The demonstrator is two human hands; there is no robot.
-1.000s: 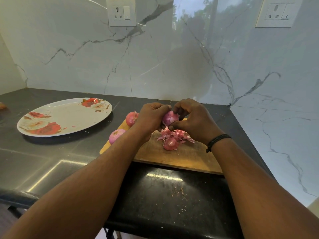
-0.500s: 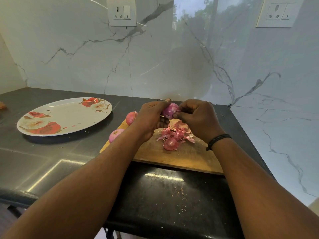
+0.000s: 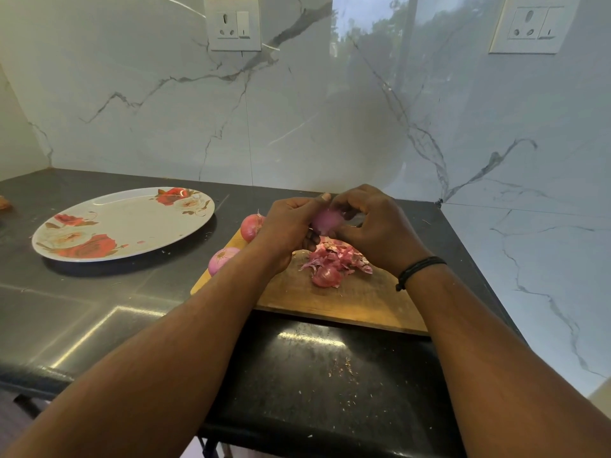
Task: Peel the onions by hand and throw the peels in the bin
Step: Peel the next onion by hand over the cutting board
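Both hands hold a pink, partly peeled onion point(image 3: 325, 220) above the far side of the wooden cutting board point(image 3: 350, 300). My left hand point(image 3: 286, 228) grips it from the left, thumb on top. My right hand point(image 3: 373, 226) curls its fingers round it from the right. Under the hands lies a heap of pink onion peels point(image 3: 334, 261). Two unpeeled onions sit at the board's left end, one at the far corner point(image 3: 250, 226) and one nearer point(image 3: 222, 258), both partly hidden by my left forearm. No bin is in view.
A large oval plate with red flowers point(image 3: 124, 223) sits on the dark counter point(image 3: 82, 299) to the left of the board. Marble walls with sockets point(image 3: 232, 24) close the back and right. The counter's front edge runs just below my forearms.
The onion has been lifted a little higher and turned between the hands. My right fingers have shifted over its top. The peel heap and the other onions stay put.
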